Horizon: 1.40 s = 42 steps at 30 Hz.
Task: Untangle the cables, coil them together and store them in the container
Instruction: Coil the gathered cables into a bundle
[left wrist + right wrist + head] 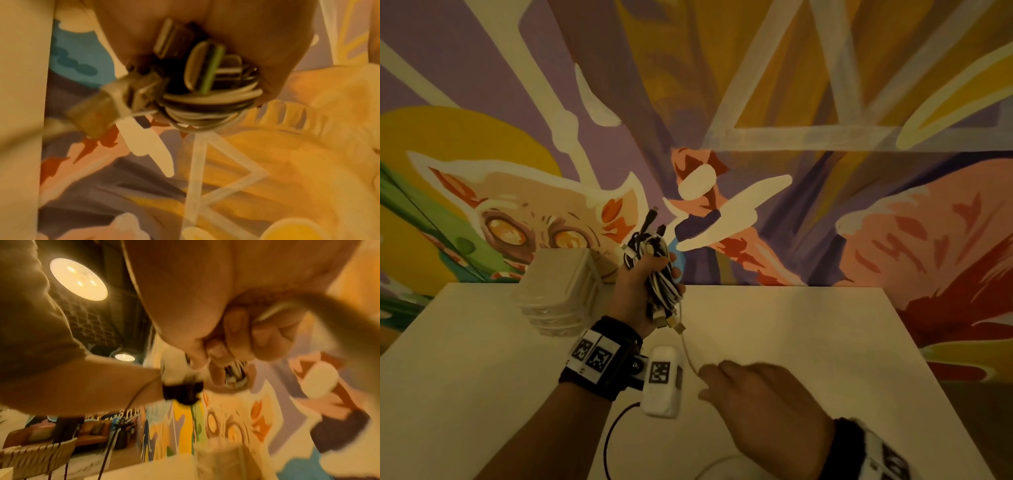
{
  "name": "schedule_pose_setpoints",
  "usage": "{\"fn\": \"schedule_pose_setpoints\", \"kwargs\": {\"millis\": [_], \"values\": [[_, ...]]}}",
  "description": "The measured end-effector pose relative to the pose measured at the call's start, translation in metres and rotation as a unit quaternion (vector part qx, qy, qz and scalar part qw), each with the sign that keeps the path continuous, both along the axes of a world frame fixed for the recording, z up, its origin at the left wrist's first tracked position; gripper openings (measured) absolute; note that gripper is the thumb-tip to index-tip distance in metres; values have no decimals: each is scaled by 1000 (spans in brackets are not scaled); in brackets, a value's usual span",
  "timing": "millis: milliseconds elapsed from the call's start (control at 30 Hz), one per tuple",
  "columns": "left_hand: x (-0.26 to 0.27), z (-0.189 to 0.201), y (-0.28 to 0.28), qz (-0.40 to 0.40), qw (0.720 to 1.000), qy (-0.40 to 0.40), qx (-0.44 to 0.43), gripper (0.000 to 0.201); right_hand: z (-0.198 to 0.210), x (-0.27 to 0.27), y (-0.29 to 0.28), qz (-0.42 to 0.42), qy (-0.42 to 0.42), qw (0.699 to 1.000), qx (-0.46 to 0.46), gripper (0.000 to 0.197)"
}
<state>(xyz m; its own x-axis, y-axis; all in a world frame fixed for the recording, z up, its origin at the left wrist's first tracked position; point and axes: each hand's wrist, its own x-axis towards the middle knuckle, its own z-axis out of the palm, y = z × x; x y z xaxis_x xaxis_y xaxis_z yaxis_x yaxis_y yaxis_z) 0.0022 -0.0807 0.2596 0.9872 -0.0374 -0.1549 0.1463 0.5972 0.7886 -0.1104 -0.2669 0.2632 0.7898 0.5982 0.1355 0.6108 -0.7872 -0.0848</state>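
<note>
My left hand is raised above the far edge of the table and grips a coiled bundle of black and white cables, with plug ends sticking out above and below the fist. The left wrist view shows the coil's loops and a blurred USB plug under the palm. One loose white cable trails from the bundle down to my right hand, which is low over the table. In the right wrist view its fingers are curled round this white strand. A clear plastic container stands left of the bundle.
The white table stands against a painted mural wall. A thin black wire loops from my left wrist camera over the near table. The table's right edge falls away to the floor.
</note>
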Motion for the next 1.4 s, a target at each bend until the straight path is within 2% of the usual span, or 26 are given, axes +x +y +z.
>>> {"fn": "schedule_pose_setpoints", "kwargs": {"millis": [100, 200, 300, 367, 533, 600, 700, 767, 833, 933, 1000, 1100, 1133, 1167, 1200, 1267, 1400], "values": [[-7, -7, -3, -13, 997, -22, 78, 48, 34, 12, -7, 74, -55, 994, 51, 21], [-17, -10, -14, -48, 989, -61, 125, 53, 65, 35, -13, 152, -65, 980, 110, 19], [-29, -9, -21, -113, 984, -65, 122, 64, 83, 57, -15, 197, -66, 966, 153, 26], [-36, -13, -26, -163, 981, -52, 87, 75, 85, 74, -17, 180, -67, 964, 183, 25], [-47, -15, -38, -216, 976, -28, -11, 101, 67, 96, -12, 75, -85, 959, 259, 33], [-47, -11, -38, -221, 975, -31, -14, 100, 62, 98, -7, 45, -95, 955, 277, 37], [-44, -4, -34, -211, 977, -33, 26, 83, 62, 97, -2, 4, -81, 949, 305, 40], [-43, 0, -33, -217, 975, -20, 41, 67, 62, 99, 0, -20, -55, 951, 304, 38], [-42, 1, -30, -212, 977, -18, 23, 62, 57, 104, -1, -41, -2, 947, 319, 31], [-38, -2, -23, -199, 980, -27, 0, 56, 40, 112, -12, -57, 48, 925, 374, 18], [-36, -3, -17, -215, 976, -29, -7, 59, 31, 116, -24, -80, 79, 896, 430, 16], [-34, -4, -10, -235, 972, -25, -8, 65, 27, 105, -36, -37, 196, 858, 473, 10], [-34, -4, -9, -235, 972, -23, -13, 65, 27, 100, -38, 2, 224, 856, 467, 4], [-34, -5, -9, -230, 973, -21, -20, 65, 27, 95, -40, 34, 236, 854, 462, 9], [-34, -5, -10, -226, 974, -18, -26, 67, 26, 92, -40, 55, 236, 853, 462, 17], [-35, -4, -12, -233, 972, -12, -22, 74, 28, 90, -37, 41, 211, 847, 487, 23], [-37, -4, -18, -237, 971, -17, -15, 76, 32, 90, -20, -51, 39, 860, 506, 21]]}}
